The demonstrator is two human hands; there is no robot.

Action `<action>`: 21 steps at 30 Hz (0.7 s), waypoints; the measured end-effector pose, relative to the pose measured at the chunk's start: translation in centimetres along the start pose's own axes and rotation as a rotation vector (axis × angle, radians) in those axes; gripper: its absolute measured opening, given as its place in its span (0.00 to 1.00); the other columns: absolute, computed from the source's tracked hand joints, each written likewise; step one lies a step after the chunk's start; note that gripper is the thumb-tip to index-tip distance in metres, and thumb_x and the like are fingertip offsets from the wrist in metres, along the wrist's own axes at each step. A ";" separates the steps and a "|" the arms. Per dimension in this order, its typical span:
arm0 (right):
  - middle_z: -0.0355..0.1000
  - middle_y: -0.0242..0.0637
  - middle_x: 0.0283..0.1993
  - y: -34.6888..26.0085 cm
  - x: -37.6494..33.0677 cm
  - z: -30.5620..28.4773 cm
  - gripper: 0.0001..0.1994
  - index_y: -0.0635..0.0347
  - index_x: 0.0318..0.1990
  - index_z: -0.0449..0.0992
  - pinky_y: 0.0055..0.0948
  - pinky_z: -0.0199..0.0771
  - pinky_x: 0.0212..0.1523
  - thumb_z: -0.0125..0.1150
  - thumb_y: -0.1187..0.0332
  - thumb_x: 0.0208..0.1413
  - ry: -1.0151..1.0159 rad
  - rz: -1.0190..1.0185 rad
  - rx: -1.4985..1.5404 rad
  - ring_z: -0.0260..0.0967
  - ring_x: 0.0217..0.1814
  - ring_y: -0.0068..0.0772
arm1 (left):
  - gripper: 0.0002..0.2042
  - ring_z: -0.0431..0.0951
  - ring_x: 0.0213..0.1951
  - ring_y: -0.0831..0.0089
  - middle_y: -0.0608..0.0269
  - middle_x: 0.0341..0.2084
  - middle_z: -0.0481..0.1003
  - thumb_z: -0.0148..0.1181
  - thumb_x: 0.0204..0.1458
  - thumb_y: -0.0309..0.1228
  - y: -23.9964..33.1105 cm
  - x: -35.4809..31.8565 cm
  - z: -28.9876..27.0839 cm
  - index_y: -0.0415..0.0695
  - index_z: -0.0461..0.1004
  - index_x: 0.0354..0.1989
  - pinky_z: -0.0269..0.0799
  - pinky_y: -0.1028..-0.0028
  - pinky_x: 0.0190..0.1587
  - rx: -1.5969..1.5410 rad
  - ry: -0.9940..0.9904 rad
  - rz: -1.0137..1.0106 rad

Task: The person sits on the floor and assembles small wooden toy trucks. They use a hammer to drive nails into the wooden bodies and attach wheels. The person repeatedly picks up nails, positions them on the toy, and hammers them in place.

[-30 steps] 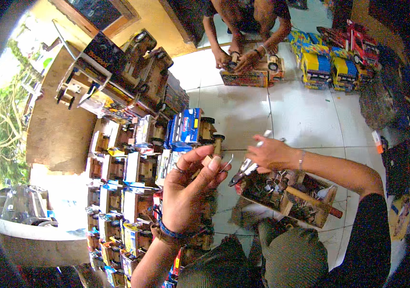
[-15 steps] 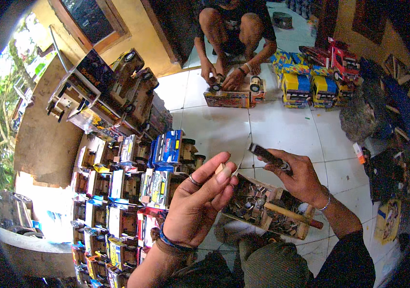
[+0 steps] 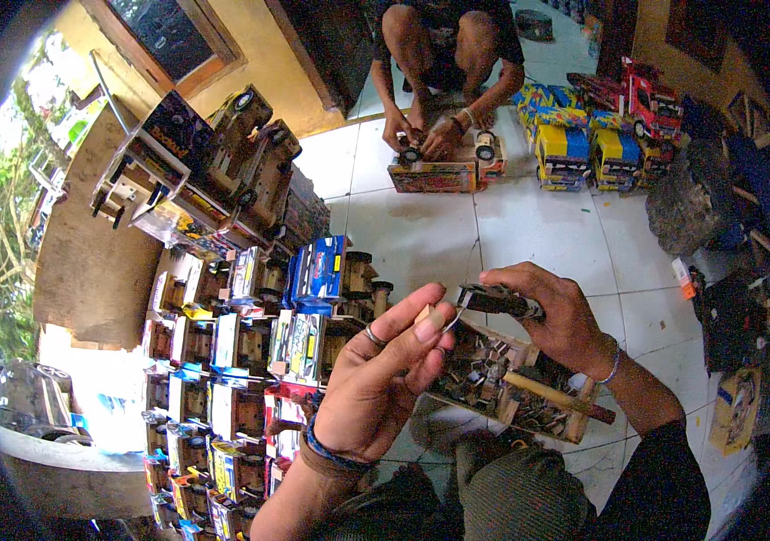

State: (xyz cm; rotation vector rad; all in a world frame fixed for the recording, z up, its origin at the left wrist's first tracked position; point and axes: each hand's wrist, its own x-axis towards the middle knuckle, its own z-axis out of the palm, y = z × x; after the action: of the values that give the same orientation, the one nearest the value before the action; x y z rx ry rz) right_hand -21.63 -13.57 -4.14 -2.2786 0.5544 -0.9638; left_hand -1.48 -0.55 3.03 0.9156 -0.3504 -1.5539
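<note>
My left hand (image 3: 367,388) is raised, thumb pinched against the fingers on a small wooden block (image 3: 424,313). A thin pale wire (image 3: 460,317) comes out beside the thumb and runs up past the fingertips. My right hand (image 3: 565,316) grips a dark hand tool (image 3: 498,301) with a metal end, its exact kind unclear. That end is close to the left fingertips, at the wire; whether it bites on the wire cannot be made out. Under both hands stands a wooden box (image 3: 585,417) of small dark and metallic scraps, with a wooden handle (image 3: 543,392) lying across it.
Rows of toy trucks (image 3: 241,352) crowd the left, with larger ones (image 3: 250,171) behind. Across the tiles a squatting person works on an upturned toy truck (image 3: 430,177). Yellow-and-blue trucks (image 3: 563,153) and a red one (image 3: 651,101) stand back right, near a dark stone (image 3: 687,198).
My right hand has brought the dark tool down and left, close to my left fingertips and the wire. My left hand keeps its pinch. The whole view has shifted slightly.
</note>
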 end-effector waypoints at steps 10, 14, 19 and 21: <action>0.75 0.43 0.50 0.0 0.0 0.1 0.25 0.56 0.55 0.72 0.35 0.77 0.50 0.64 0.81 0.46 -0.015 -0.054 -0.018 0.76 0.50 0.45 | 0.21 0.78 0.45 0.78 0.62 0.50 0.77 0.60 0.59 0.25 0.0 -0.1 -0.3 0.40 0.69 0.61 0.77 0.83 0.46 -0.039 -0.010 -0.005; 0.75 0.43 0.48 0.2 0.0 0.5 0.22 0.55 0.56 0.73 0.38 0.76 0.51 0.63 0.67 0.52 -0.013 -0.020 0.001 0.75 0.50 0.48 | 0.21 0.78 0.45 0.77 0.62 0.50 0.77 0.60 0.59 0.25 -0.1 0.0 -0.4 0.40 0.69 0.61 0.77 0.83 0.46 -0.038 -0.012 0.010; 0.75 0.43 0.47 0.0 -0.1 0.4 0.24 0.57 0.53 0.72 0.36 0.76 0.50 0.65 0.80 0.46 -0.002 -0.034 -0.020 0.76 0.48 0.45 | 0.20 0.78 0.46 0.77 0.61 0.50 0.77 0.59 0.60 0.26 -0.2 0.2 -0.7 0.40 0.69 0.61 0.77 0.83 0.47 -0.078 -0.042 0.006; 0.75 0.43 0.47 0.0 -0.2 0.3 0.23 0.57 0.53 0.71 0.36 0.75 0.50 0.65 0.81 0.46 -0.018 -0.030 -0.042 0.75 0.48 0.46 | 0.20 0.78 0.46 0.77 0.61 0.50 0.77 0.59 0.60 0.26 -0.2 0.2 -0.8 0.40 0.68 0.61 0.77 0.83 0.47 -0.092 -0.042 -0.010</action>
State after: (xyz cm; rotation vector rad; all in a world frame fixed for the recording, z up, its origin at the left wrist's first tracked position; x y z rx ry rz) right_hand -21.52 -13.37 -4.36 -2.3369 0.5390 -0.9532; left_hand -1.04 -0.46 2.30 0.8153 -0.3023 -1.5872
